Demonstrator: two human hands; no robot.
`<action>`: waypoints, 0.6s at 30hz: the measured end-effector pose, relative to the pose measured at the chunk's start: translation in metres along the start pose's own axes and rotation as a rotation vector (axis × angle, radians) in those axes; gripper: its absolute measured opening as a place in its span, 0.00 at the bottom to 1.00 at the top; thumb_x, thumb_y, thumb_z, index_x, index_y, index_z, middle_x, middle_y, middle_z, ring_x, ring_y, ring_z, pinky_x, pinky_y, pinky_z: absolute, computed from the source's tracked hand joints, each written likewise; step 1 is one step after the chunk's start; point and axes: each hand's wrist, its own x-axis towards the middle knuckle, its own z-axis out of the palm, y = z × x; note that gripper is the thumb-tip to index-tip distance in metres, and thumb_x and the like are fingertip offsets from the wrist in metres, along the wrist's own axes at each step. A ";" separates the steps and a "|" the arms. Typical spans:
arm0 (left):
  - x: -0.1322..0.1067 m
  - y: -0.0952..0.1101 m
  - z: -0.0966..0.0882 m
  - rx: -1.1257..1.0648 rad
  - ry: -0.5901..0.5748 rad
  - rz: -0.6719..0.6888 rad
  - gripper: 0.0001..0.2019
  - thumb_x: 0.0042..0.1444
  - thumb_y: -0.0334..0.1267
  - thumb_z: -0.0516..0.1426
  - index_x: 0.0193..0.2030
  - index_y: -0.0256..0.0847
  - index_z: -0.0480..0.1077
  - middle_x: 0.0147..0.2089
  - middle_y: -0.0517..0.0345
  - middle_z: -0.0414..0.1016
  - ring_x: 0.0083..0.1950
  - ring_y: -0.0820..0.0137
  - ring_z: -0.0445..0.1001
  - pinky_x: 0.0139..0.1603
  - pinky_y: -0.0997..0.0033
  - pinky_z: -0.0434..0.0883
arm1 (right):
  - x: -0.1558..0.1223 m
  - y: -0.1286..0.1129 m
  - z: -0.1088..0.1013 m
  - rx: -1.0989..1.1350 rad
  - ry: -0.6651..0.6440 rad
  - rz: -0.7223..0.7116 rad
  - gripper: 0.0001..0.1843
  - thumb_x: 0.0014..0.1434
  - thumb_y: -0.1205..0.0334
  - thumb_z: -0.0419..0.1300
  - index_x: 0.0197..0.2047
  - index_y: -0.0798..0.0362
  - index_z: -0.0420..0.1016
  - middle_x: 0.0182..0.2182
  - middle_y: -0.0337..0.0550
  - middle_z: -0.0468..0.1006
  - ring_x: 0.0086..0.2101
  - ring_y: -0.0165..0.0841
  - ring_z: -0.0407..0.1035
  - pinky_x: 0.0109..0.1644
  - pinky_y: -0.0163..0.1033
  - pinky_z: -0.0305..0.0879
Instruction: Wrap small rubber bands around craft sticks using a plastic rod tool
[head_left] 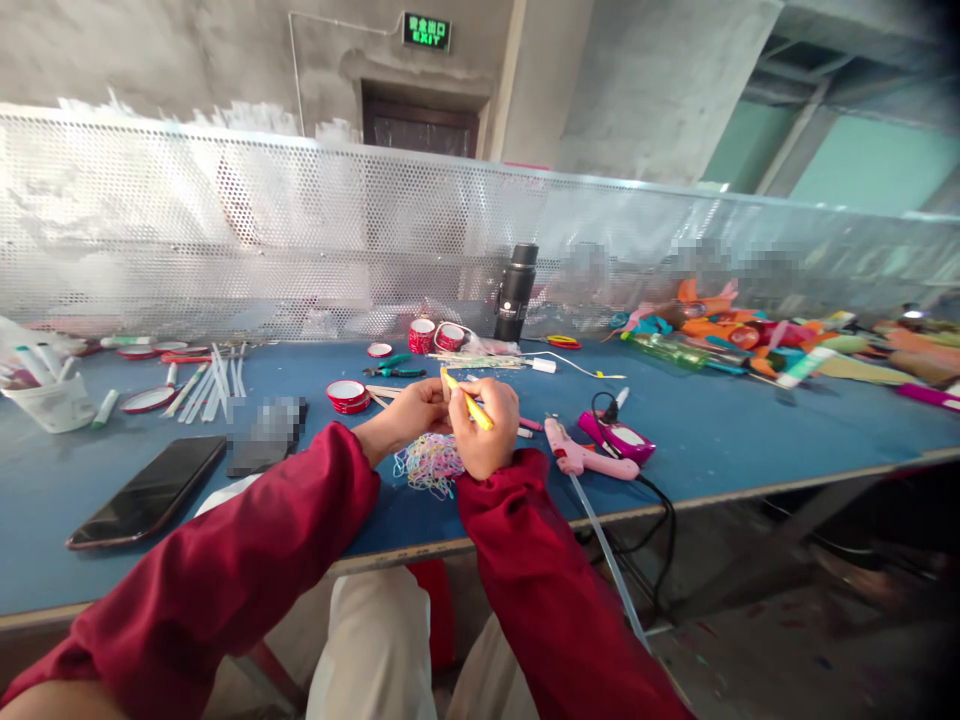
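My right hand (489,428) is closed around a yellow marker pen (477,410), whose upper end tilts to the left. Close beside it, my left hand (409,412) has its fingers pinched together near the pen's upper end. Whatever those fingers hold is hidden or too small to name. Just below both hands, a loose heap of thin pastel-coloured loops (429,464) lies on the blue table (720,430). Pale wooden sticks (384,393) lie beyond my left hand. A pink glue gun (589,455) rests to the right of my right hand.
Red-rimmed round tins (347,396), teal-handled pliers (401,371) and a black flask (516,295) stand or lie farther back. Two phones, one a black phone (154,490), and a cup of markers (52,400) occupy the left. Colourful craft pieces (735,330) fill the back right.
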 end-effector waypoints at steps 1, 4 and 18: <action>0.000 0.000 0.000 0.000 0.000 0.001 0.20 0.41 0.37 0.76 0.35 0.36 0.72 0.32 0.59 0.76 0.31 0.72 0.76 0.39 0.68 0.76 | 0.000 0.000 0.000 -0.005 0.007 0.004 0.06 0.67 0.63 0.61 0.36 0.47 0.70 0.31 0.40 0.81 0.35 0.38 0.74 0.46 0.45 0.67; 0.001 -0.001 -0.001 0.006 -0.008 0.009 0.20 0.42 0.38 0.76 0.36 0.36 0.73 0.31 0.60 0.76 0.31 0.73 0.76 0.38 0.70 0.76 | -0.001 0.001 0.000 0.003 0.010 0.012 0.06 0.67 0.63 0.61 0.36 0.47 0.70 0.31 0.41 0.81 0.36 0.38 0.74 0.47 0.46 0.67; 0.003 -0.004 -0.003 0.009 -0.025 0.021 0.20 0.41 0.36 0.75 0.40 0.35 0.76 0.36 0.54 0.81 0.34 0.70 0.79 0.39 0.69 0.76 | -0.001 0.000 0.001 0.017 -0.010 -0.003 0.05 0.66 0.63 0.61 0.36 0.47 0.72 0.31 0.40 0.81 0.35 0.38 0.74 0.47 0.46 0.67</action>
